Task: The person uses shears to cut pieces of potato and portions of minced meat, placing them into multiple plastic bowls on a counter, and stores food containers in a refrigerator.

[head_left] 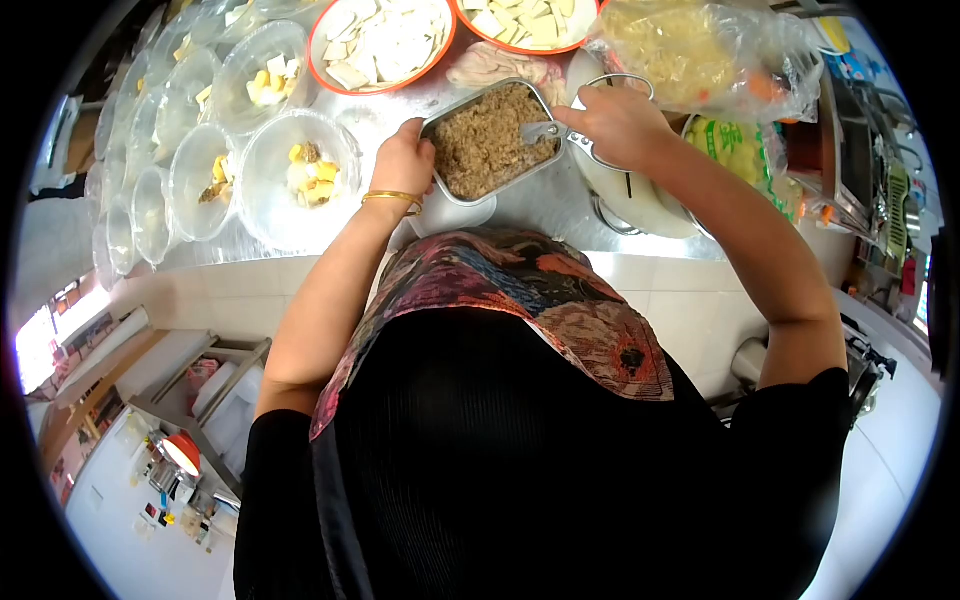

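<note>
A rectangular metal tray (466,194) of brown, crumbly minced food (490,140) is in front of me at the table edge. My left hand (405,160) grips the tray's left side, thumb at the rim, a gold bangle on its wrist. My right hand (620,125) is closed around a metal utensil with a flat tip (541,131) and small holes near its neck. That tip lies over the food at the tray's right side; my fingers hide much of the handle. A white tub (480,214) shows partly beneath the tray.
Plastic-lined bowls (298,215) with yellow and white pieces crowd the left. Behind the tray are a red-rimmed basin of white slices (380,45), another basin of pale chunks (530,22) and pale meat (505,68). Plastic-bagged food (700,60) and a pale round container (640,205) stand right.
</note>
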{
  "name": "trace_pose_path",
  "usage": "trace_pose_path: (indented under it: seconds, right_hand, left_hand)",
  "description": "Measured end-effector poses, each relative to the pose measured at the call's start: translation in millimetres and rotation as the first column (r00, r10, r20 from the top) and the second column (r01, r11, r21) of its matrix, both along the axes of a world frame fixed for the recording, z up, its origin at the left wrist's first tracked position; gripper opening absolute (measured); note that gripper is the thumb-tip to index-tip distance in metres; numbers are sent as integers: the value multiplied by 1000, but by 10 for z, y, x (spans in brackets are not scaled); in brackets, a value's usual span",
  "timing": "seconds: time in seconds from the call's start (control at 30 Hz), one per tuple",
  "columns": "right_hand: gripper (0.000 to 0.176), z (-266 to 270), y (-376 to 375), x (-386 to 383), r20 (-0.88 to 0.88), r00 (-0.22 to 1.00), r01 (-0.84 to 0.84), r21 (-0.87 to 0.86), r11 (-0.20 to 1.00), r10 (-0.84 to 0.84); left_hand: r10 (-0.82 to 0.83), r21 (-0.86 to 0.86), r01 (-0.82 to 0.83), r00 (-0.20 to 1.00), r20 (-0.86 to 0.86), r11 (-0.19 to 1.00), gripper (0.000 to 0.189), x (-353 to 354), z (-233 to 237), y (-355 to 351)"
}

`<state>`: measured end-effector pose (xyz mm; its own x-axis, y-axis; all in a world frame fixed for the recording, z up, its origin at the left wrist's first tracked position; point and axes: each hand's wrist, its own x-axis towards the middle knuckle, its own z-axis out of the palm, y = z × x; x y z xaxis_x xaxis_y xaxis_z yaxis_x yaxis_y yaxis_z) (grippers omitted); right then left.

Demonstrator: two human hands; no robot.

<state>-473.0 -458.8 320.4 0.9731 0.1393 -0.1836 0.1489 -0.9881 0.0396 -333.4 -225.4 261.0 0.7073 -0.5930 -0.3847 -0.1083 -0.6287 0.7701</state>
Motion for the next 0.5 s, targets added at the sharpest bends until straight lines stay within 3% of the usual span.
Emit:
trace_pose_path:
  seconds: [0.1,0.2,0.23,0.3,0.33,0.37,0.47,0.5]
  right_hand:
    - [46,-107,8,-121,35,997,62,32,998,-63]
    - [50,-259,5,-230,106,987,106,123,987,-120]
    - [51,-303,10,-255,135,981,116,163,980,-138]
    - [51,-344,72,-295,177,967,149,178,973,-181]
    - [51,-340,118,-308,198,960,164,188,968,-201]
    - [51,-321,158,-314,210,956,170,182,969,-207]
    - [51,-289,256,-319,240,945,192,137,972,-221]
    - [48,-259,278,-314,241,946,187,133,973,-215]
  left_hand:
    - [30,-43,-32,999,-38,999,35,-22,18,9]
    - [10,93,-4,998,-62,996,38,-18,127,-13]
    - [-58,70,47,983,173,996,40,-31,64,6]
    - [-163,63,157,779,606,986,44,-61,-25,34]
    - [-124,-70,237,710,693,969,49,-78,4,6]
    - [-127,-125,321,660,740,939,53,-106,38,-36]
    - [-220,-254,497,710,668,830,57,-168,156,-244]
    - [-266,-197,536,665,698,821,55,-159,146,-286]
